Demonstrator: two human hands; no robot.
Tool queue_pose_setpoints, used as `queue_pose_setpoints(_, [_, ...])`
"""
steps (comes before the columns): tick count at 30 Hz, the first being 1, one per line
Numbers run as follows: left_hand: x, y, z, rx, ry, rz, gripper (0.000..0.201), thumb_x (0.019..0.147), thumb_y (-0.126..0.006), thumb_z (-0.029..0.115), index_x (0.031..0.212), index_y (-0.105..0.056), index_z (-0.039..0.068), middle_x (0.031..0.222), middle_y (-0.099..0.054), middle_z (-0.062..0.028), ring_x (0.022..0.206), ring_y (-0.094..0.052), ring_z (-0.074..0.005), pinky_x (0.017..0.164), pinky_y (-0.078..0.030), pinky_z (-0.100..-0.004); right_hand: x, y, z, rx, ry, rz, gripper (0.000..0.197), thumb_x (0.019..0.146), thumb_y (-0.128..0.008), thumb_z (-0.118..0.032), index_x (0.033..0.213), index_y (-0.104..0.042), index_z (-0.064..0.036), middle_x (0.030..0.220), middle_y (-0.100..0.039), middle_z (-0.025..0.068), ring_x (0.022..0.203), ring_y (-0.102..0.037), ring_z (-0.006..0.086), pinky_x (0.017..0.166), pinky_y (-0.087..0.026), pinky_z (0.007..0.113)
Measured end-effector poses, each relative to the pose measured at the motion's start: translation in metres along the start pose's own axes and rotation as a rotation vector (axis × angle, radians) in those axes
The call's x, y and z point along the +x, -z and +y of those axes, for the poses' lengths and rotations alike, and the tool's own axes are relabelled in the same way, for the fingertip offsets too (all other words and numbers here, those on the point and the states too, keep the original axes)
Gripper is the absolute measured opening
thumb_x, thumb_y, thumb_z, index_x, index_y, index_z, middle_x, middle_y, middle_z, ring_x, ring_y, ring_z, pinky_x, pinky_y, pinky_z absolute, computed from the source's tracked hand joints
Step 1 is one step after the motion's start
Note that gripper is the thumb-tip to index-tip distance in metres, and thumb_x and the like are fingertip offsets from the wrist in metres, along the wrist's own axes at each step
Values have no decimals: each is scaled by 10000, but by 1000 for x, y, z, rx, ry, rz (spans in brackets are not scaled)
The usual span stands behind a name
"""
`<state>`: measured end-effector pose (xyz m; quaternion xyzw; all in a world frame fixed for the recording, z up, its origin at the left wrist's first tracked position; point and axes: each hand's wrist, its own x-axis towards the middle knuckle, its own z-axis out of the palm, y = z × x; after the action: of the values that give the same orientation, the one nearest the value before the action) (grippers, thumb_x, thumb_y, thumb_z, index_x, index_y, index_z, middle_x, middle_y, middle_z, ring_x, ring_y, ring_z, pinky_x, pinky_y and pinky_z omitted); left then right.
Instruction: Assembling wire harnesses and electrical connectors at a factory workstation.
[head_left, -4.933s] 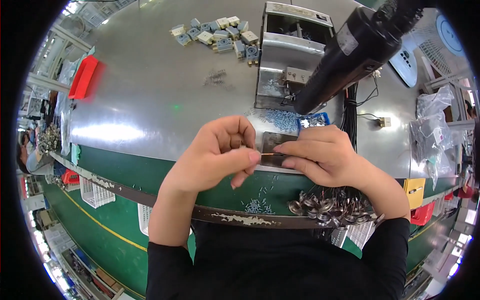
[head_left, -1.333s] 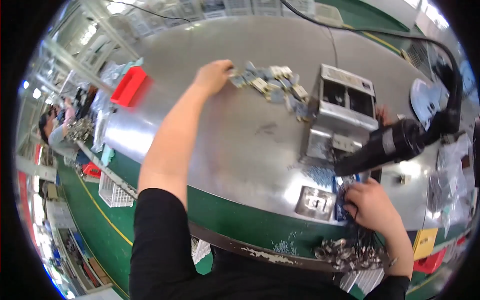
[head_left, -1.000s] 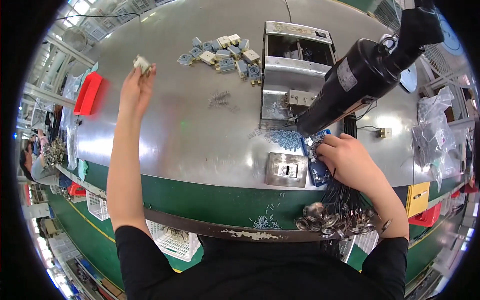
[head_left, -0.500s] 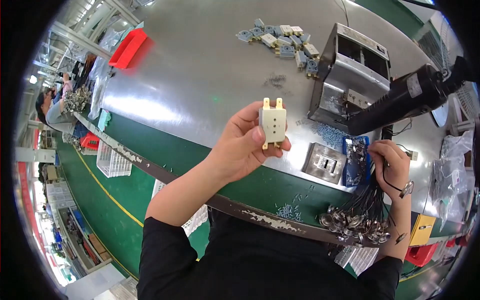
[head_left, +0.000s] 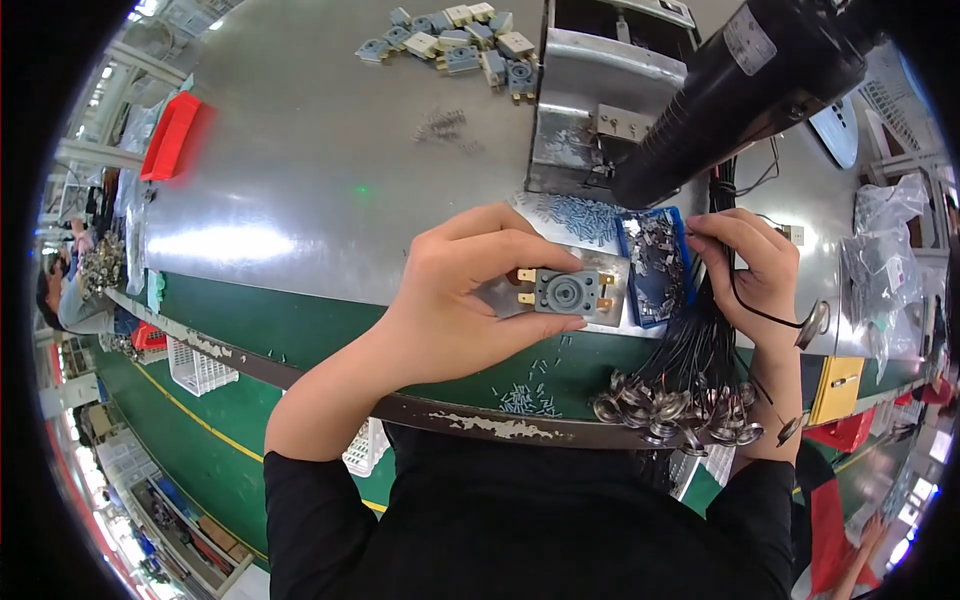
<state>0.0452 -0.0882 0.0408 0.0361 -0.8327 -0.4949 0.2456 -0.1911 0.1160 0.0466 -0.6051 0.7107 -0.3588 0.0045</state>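
Observation:
My left hand is closed by thumb and fingers on the ends of a small grey plastic switch block, its round-centred face up and brass tabs at both sides. The block is over a square metal fixture; I cannot tell whether it touches. My right hand pinches a black wire beside a blue tray of small metal parts. A round metal disc hangs from this wire by the wrist. Below lies a bundle of black wires with several metal discs at the table edge.
Further back lie several grey and cream switch blocks. A metal machine housing and a black cylindrical tool stand on the right. Loose screws lie behind the fixture and near the front edge. A red bin is far left.
My left hand has lowered the switch block to the fixture and turned it from its cream face to its grey face. My right hand still pinches the wire. The whole view has shifted.

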Motion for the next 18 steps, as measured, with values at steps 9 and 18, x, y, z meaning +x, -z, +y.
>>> queue_pose_setpoints(9, [6,-26,-23,146,-19,-124,392,706,-956,120,1064,-800,85,954,-738,-83,777,-681,-198,666,-542,-303,1,6,-9,46,-10,-48,206,856,-696,111,1037,-711,15,819,-653,95,675,-614,190,611,-463,290])
queue_pose_setpoints(18, [-11,-40,-49,171,-140,-128,369,751,-916,152,1108,-827,124,1057,-732,-44,786,-715,-229,658,-554,-324,-1,7,-9,36,23,-82,199,848,-684,120,1013,-714,14,807,-641,95,676,-624,185,602,-468,293])
